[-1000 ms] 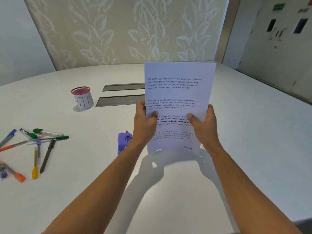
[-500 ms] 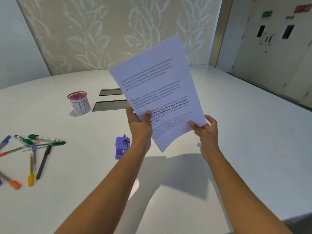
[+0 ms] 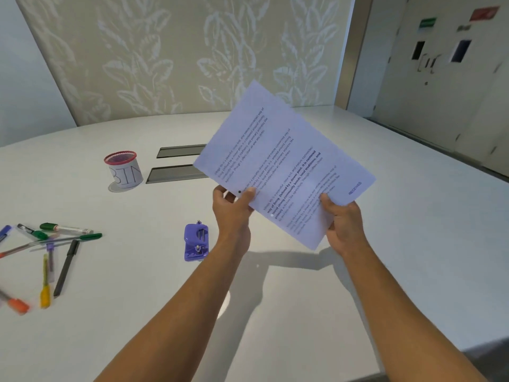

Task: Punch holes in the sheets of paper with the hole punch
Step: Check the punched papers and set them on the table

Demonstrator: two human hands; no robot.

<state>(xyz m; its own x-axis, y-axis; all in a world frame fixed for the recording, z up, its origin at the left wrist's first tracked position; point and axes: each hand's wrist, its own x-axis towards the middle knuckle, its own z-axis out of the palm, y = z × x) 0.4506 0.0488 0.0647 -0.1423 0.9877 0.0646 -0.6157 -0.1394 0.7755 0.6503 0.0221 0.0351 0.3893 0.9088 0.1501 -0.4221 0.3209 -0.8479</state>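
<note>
Pinching the paper (image 3: 283, 166) by its near edge, both hands (image 3: 234, 210) hold it tilted above the table (image 3: 399, 216), right of the hole punch (image 3: 196, 242). Light and floppy, it wants edge grips to stay flat.

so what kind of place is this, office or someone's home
Most likely an office meeting room: a big white table with built-in cable hatches, a plain door carrying small signs, plus scattered pens and a hole punch.

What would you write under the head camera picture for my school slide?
Both hands, left and right, hold tilted printed sheets above a white table, purple hole punch waiting nearby.
</note>
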